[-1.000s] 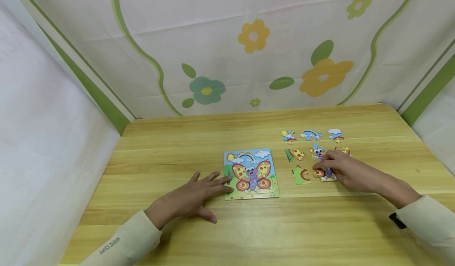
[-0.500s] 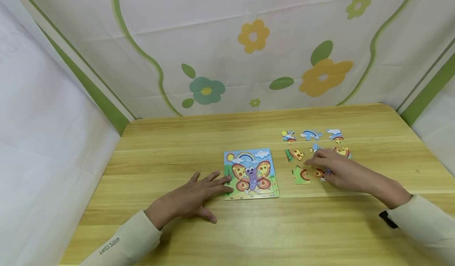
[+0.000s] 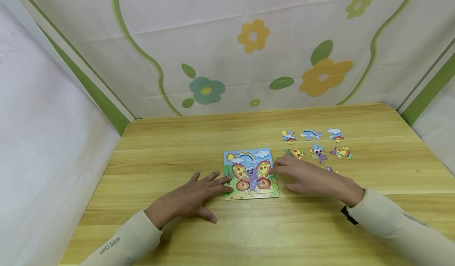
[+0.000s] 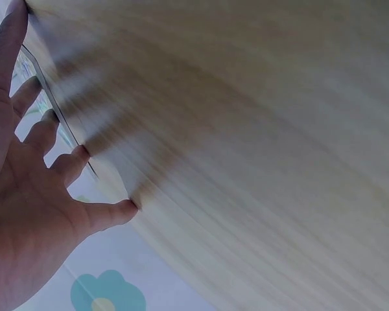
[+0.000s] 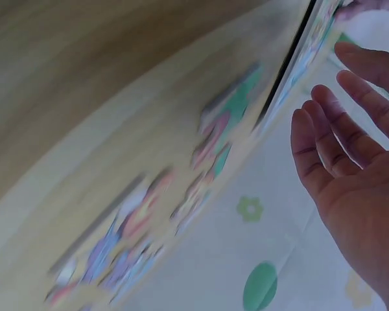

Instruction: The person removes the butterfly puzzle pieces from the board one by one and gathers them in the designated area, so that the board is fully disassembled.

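Observation:
A square puzzle board (image 3: 252, 195) with a butterfly picture lies on the table. My left hand (image 3: 192, 197) has its fingers spread, and its fingertips rest on the board's left edge; the left wrist view shows this hand (image 4: 42, 194) from the palm side. My right hand (image 3: 307, 179) hovers at the board's right edge. In the right wrist view the hand's (image 5: 360, 162) fingers are loosely bent and nothing is seen between them. Loose jigsaw pieces include a butterfly head piece (image 3: 319, 154) and a right wing piece (image 3: 343, 152). A green piece (image 5: 236, 100) is hidden behind the right hand in the head view.
More pieces lie behind: a sun piece (image 3: 289, 135), a rainbow piece (image 3: 311, 134) and a cloud piece (image 3: 335, 134). A left wing piece (image 3: 295, 153) is partly covered by the right hand. A patterned cloth (image 3: 227, 60) hangs behind the wooden table (image 3: 167, 139).
My right hand has moved left from over the lower pieces to the board's right edge, uncovering the head piece. The left hand and the board have stayed put.

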